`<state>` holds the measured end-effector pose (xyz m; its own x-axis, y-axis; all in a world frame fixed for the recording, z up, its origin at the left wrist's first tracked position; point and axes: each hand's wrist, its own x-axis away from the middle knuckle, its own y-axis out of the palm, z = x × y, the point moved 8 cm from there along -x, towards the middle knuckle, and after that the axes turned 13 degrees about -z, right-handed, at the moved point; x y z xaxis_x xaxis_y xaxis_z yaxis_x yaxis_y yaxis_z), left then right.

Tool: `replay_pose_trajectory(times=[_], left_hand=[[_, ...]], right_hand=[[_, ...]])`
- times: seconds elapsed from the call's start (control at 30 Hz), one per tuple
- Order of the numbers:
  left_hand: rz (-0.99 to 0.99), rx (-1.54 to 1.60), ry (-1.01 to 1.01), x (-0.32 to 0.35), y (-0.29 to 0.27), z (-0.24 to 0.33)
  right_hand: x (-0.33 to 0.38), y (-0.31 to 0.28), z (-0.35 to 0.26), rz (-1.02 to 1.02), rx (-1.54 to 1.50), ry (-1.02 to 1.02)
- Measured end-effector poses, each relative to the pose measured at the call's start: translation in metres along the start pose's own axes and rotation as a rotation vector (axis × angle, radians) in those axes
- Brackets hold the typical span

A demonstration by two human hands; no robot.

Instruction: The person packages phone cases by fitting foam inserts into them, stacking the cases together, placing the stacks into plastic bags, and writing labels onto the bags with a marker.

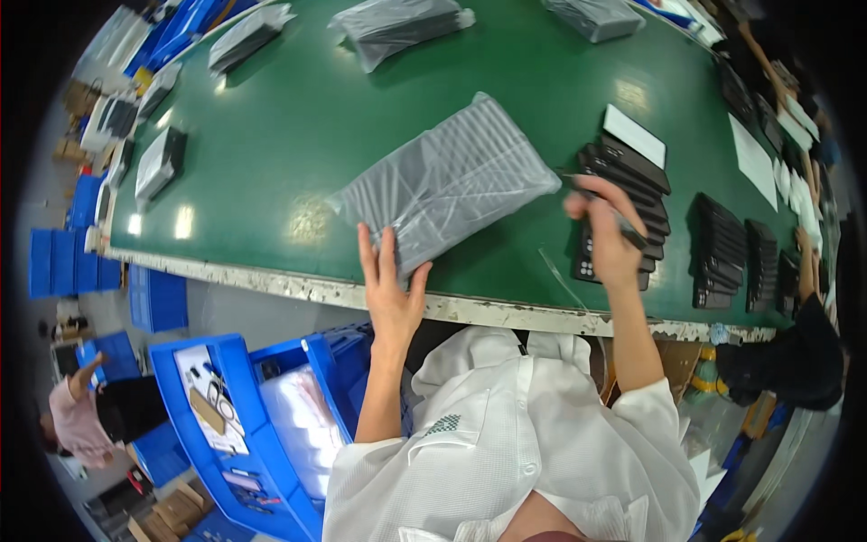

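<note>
- One green bench (298, 117) fills most of the view, its pale worn front edge running just above the person's white coat.
- Blue plastic crates (226, 379) stand off the bench's front edge, to the person's left; the nearest ones hold clear bags and small loose items.
- More plastic-wrapped packs (397, 25) lie along the far side of the bench, and two smaller dark-and-white ones (159, 163) sit near its left end.
- Near the middle of the bench, close to its front edge, lies a large flat bundle in a clear plastic bag (452, 181), tilted so one corner points toward the person; grey ribbed contents show through the film.
- Toward the right end of the bench, rows of black flat parts (722, 248) lie overlapping like fallen tiles, with a nearer stack (632, 176) topped by a white card (634, 134).
- Against the bagged bundle's near corner, the left hand (390, 285) rests with fingers spread and flat on the plastic; its grip is wide, pressing rather than clasping.
- Above the nearer stack of black parts, the right hand (607, 230) has a narrow grip, fingers pinched around a slim dark tool (623, 221), which I cannot identify more exactly.
- At the bench's right end another person's hand (804, 262) reaches over the far rows.
</note>
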<state>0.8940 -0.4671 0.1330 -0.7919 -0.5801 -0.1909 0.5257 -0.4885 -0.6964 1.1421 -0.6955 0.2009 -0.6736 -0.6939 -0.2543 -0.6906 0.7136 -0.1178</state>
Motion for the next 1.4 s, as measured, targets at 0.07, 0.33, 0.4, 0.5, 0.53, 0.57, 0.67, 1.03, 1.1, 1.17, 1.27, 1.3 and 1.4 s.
replay_pose_trajectory(times=[0.07,0.33,0.4,0.5,0.53,0.57,0.67,1.03,1.1,1.17,1.27,1.3,1.4], left_hand=[[0.010,0.017,0.014,0.001,0.000,-0.005],[0.019,-0.030,0.061,0.000,-0.010,-0.016],[0.024,-0.026,0.072,-0.001,-0.010,-0.022],[0.025,-0.012,0.081,0.000,-0.014,-0.027],[0.021,-0.001,0.085,-0.001,-0.015,-0.027],[0.018,0.009,0.088,-0.001,-0.016,-0.027],[0.003,0.042,0.086,-0.002,-0.016,-0.032],[0.032,0.070,0.095,-0.005,-0.023,-0.034],[0.032,0.069,0.087,-0.006,-0.023,-0.035],[0.031,0.077,0.081,-0.006,-0.022,-0.036],[0.034,0.078,0.071,-0.007,-0.024,-0.037],[0.033,0.078,0.068,-0.008,-0.024,-0.037],[0.043,0.086,0.061,-0.008,-0.025,-0.037]], right_hand=[[-0.037,0.049,0.006,-0.220,-0.092,-0.013],[-0.062,0.081,0.074,-0.301,-0.268,0.156],[-0.064,0.080,0.072,-0.312,-0.237,0.180],[-0.064,0.089,0.062,-0.351,-0.158,0.165],[-0.065,0.093,0.057,-0.383,-0.106,0.126],[-0.067,0.097,0.056,-0.388,-0.104,0.132],[-0.076,0.117,0.054,-0.472,0.022,0.143],[-0.084,0.133,0.055,-0.571,0.018,0.241],[-0.085,0.135,0.059,-0.512,-0.099,0.306],[-0.089,0.135,0.056,-0.482,0.066,0.261],[-0.091,0.130,0.060,-0.559,0.156,0.230],[-0.092,0.131,0.059,-0.561,0.156,0.232],[-0.094,0.138,0.053,-0.537,0.018,0.277]])
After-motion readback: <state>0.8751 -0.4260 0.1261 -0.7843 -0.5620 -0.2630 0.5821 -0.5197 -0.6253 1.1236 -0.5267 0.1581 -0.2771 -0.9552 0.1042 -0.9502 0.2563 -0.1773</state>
